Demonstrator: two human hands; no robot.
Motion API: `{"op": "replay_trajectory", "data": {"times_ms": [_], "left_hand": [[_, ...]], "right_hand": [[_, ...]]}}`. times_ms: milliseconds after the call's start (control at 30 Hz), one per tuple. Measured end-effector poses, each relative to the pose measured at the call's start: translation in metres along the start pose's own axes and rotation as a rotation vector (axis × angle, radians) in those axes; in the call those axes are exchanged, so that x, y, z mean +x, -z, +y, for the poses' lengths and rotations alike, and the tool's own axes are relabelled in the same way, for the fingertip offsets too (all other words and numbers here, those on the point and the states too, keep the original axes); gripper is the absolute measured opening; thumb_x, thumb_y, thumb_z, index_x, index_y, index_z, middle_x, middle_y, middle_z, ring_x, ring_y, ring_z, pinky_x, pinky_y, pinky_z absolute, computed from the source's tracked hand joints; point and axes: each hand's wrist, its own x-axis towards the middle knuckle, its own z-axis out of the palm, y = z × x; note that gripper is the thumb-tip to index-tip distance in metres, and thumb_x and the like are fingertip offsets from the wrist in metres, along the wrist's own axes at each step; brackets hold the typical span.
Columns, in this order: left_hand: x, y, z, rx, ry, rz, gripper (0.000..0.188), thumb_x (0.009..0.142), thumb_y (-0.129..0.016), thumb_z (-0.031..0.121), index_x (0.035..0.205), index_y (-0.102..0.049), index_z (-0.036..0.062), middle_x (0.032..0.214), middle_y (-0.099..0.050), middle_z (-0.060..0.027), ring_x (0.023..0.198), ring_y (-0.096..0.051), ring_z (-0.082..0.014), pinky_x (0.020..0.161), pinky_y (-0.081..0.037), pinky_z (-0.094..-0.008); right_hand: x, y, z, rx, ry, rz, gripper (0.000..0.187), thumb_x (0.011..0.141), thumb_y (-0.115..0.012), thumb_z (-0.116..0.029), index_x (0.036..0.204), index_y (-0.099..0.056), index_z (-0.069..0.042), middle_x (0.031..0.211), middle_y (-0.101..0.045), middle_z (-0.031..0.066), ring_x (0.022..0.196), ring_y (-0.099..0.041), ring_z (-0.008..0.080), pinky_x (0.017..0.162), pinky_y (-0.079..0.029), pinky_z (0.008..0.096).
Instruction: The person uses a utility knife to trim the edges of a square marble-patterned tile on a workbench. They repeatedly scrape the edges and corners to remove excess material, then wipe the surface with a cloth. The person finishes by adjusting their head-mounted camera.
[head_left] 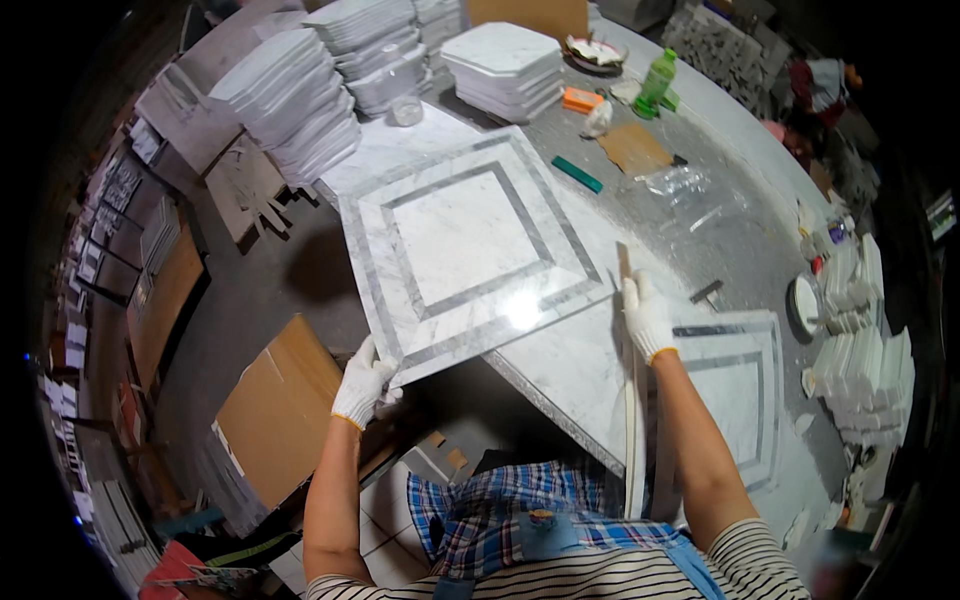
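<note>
My left hand, in a white knit glove, grips the near left corner of a large square marble panel. The panel is white with grey inlaid borders. It rests partly on a white marble slab, and its near left corner juts out past the slab. My right hand, also gloved, has its fingers closed on a long thin strip, brown at the far end and paler toward me. Whether that strip is a separate bar or a sheet's edge, I cannot tell. Under my right forearm lies a second bordered marble panel.
Marble tile stacks stand at the back. A green bottle, an orange box, a green bar, cardboard and clear plastic lie on the worktop. At left is a cardboard sheet; white tile stacks stand right.
</note>
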Motion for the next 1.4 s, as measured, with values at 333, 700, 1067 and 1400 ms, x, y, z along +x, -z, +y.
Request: {"op": "replay_trajectory", "data": {"times_ms": [333,700,1067,1400], "left_hand": [[0.013,0.023,0.007,0.101,-0.043,-0.026,0.045,0.09,-0.056,0.011,0.135,-0.052,0.0071,0.079,-0.063,-0.0065,0.05,-0.056,-0.0114,0.042,-0.046,-0.0263],[0.06,0.052,0.041,0.284,-0.067,-0.126,0.05,0.087,-0.055,0.013,0.137,-0.054,0.0103,0.08,-0.063,-0.0045,0.049,-0.055,-0.0104,0.04,-0.047,-0.0257],[0.093,0.065,0.051,0.416,-0.077,-0.143,0.051,0.086,-0.057,0.016,0.136,-0.055,0.0124,0.078,-0.063,-0.0056,0.051,-0.058,-0.014,0.044,-0.05,-0.0299],[0.119,0.078,0.016,0.875,-0.377,0.307,0.059,0.089,-0.054,0.045,0.136,-0.049,0.0097,0.105,-0.065,-0.0339,0.102,-0.063,-0.049,0.084,-0.052,-0.0479]], "right_hand": [[0.003,-0.024,-0.061,-0.007,-0.031,-0.058,0.027,0.099,-0.051,-0.029,0.099,-0.059,-0.004,0.089,-0.067,0.0282,0.085,-0.064,0.0479,0.075,-0.049,0.0565],[-0.043,-0.001,-0.081,-0.067,-0.15,-0.091,0.027,0.099,-0.052,-0.031,0.099,-0.059,-0.004,0.087,-0.067,0.0258,0.082,-0.064,0.0465,0.074,-0.049,0.054],[-0.059,-0.02,-0.072,-0.122,-0.029,0.003,0.025,0.098,-0.052,-0.03,0.096,-0.06,-0.006,0.083,-0.067,0.0232,0.082,-0.064,0.0434,0.088,-0.043,0.0551],[-0.076,0.026,-0.063,0.304,-0.082,-0.048,0.035,0.098,-0.053,-0.037,0.1,-0.062,-0.003,0.088,-0.067,0.0269,0.081,-0.066,0.0423,0.074,-0.051,0.0506]]}}
